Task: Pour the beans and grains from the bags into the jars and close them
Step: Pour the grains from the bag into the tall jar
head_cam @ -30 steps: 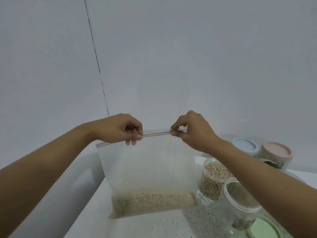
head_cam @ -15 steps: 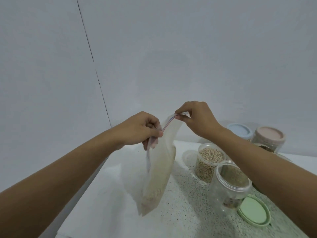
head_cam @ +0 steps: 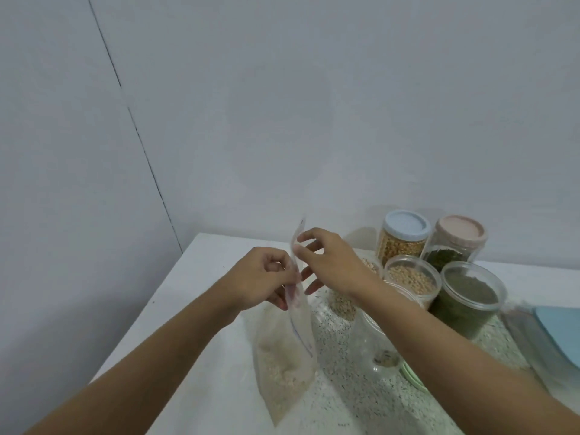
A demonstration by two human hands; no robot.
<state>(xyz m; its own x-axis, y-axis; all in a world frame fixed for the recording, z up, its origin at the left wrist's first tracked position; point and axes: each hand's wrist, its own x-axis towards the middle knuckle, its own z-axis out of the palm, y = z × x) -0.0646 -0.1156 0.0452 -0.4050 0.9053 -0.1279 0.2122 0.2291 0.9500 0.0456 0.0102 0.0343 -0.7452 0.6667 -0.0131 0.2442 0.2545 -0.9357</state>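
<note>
The left hand [head_cam: 266, 277] pinches the bag [head_cam: 282, 365] just below its top edge; the bag hangs under it over the tabletop [head_cam: 204, 265], grain at the bottom. The right hand [head_cam: 329, 262], fingers spread loose, is beside the bag's top, above an empty jar [head_cam: 370, 340]

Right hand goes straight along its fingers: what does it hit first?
The bag, at its raised top edge just off the right hand; the left hand pinching it comes next. Contact unclear.
</note>
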